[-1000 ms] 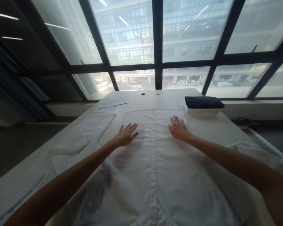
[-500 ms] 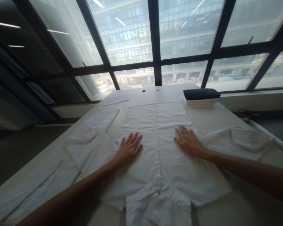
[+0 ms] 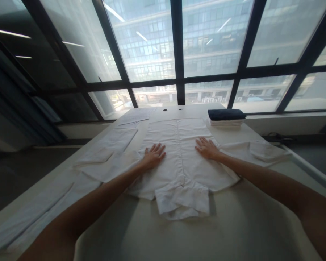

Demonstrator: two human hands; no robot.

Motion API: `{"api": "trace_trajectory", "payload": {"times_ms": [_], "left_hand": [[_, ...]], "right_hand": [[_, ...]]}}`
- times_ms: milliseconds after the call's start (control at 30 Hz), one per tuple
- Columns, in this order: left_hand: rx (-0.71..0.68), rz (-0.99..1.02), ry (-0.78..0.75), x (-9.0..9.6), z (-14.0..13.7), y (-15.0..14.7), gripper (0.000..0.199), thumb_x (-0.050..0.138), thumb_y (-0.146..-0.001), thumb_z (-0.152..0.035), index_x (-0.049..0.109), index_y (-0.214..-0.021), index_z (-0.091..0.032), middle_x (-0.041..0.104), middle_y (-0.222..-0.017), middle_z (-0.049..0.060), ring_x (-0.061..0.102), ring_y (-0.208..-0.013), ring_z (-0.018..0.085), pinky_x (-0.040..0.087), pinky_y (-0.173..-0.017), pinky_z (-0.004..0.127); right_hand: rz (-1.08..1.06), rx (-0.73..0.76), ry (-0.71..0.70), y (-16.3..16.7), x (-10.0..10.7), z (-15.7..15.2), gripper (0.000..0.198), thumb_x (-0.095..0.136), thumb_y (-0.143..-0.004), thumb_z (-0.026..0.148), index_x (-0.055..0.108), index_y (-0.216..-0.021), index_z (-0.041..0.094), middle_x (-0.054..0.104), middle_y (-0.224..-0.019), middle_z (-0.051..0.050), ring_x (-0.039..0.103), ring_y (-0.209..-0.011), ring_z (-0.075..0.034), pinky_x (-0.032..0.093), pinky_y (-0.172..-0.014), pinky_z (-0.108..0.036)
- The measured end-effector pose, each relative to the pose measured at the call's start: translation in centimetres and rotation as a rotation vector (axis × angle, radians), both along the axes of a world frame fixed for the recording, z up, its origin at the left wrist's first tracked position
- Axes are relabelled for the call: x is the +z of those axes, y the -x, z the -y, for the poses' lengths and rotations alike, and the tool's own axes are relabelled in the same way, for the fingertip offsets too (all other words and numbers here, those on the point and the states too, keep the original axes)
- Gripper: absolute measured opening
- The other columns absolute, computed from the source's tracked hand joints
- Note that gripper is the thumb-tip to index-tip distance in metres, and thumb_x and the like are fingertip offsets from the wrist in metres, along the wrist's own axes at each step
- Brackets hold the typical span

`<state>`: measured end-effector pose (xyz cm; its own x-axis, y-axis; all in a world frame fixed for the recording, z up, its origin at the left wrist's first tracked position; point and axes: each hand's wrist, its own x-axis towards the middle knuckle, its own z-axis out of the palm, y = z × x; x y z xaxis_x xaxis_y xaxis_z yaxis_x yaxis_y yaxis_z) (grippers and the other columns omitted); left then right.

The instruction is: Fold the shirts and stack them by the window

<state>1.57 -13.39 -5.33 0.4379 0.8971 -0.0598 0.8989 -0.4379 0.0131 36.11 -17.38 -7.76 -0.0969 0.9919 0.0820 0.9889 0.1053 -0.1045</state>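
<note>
On the table [image 3: 241, 217], one white shirt [image 3: 179, 159]; two hands, left hand [image 3: 153, 156] and right hand [image 3: 206, 148], flat, spread apart

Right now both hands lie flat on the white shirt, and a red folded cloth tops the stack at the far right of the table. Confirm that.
Not quite: the folded cloth on the stack is dark navy, not red, as the head view shows. The rest holds: the left hand and right hand lie flat on the white shirt.
</note>
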Motion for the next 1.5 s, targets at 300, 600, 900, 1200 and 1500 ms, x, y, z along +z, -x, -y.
{"api": "trace_trajectory", "payload": {"times_ms": [300, 600, 900, 1200, 1500], "left_hand": [[-0.300, 0.092, 0.043, -0.2, 5.3, -4.5, 0.063, 0.026, -0.104, -0.058, 0.023, -0.161, -0.033, 0.020, -0.167, 0.005, 0.015, -0.155, 0.027, 0.013, -0.122, 0.060], [-0.359, 0.146, -0.024, -0.8, 7.3, -4.7, 0.061, 0.026, -0.105, -0.054, 0.023, -0.161, -0.032, 0.020, -0.167, 0.000, 0.013, -0.155, 0.022, 0.010, -0.125, 0.049], [-0.367, 0.162, -0.035, -1.7, 6.6, -4.7, 0.061, 0.027, -0.105, -0.054, 0.026, -0.160, -0.029, 0.018, -0.167, 0.001, 0.013, -0.155, 0.025, 0.012, -0.125, 0.051], [-0.368, 0.159, -0.038, -1.6, 6.5, -4.6, 0.060, 0.027, -0.105, -0.053, 0.027, -0.160, -0.029, 0.020, -0.167, 0.002, 0.014, -0.155, 0.025, 0.011, -0.124, 0.050], [-0.369, 0.184, -0.042, -1.6, 6.6, -4.9, 0.059, 0.030, -0.105, -0.052, 0.029, -0.160, -0.029, 0.022, -0.166, 0.003, 0.016, -0.154, 0.026, 0.012, -0.124, 0.052]], "right_hand": [[-0.120, 0.139, -0.027, 7.0, 0.3, 3.0, 0.060, 0.030, -0.103, 0.044, 0.037, -0.156, 0.016, 0.026, -0.164, -0.017, 0.019, -0.153, -0.030, 0.021, -0.119, -0.056], [-0.057, 0.139, -0.003, 0.9, -0.3, 5.1, 0.067, 0.028, -0.104, 0.051, 0.028, -0.160, 0.014, 0.020, -0.166, -0.015, 0.013, -0.155, -0.026, 0.013, -0.123, -0.052], [-0.327, 0.128, -0.262, -6.8, -0.2, 4.4, 0.061, 0.036, -0.102, 0.042, 0.034, -0.157, 0.019, 0.028, -0.164, -0.013, 0.021, -0.153, -0.022, 0.023, -0.122, -0.047], [-0.072, -0.037, -0.018, -7.0, -0.5, 4.6, 0.061, 0.036, -0.103, 0.040, 0.036, -0.155, 0.007, 0.027, -0.164, -0.018, 0.021, -0.153, -0.029, 0.019, -0.121, -0.053], [-0.108, 0.017, -0.076, 0.9, 1.9, 1.7, 0.063, 0.028, -0.105, 0.040, 0.029, -0.157, 0.005, 0.023, -0.164, -0.020, 0.016, -0.154, -0.029, 0.018, -0.121, -0.053]]}}
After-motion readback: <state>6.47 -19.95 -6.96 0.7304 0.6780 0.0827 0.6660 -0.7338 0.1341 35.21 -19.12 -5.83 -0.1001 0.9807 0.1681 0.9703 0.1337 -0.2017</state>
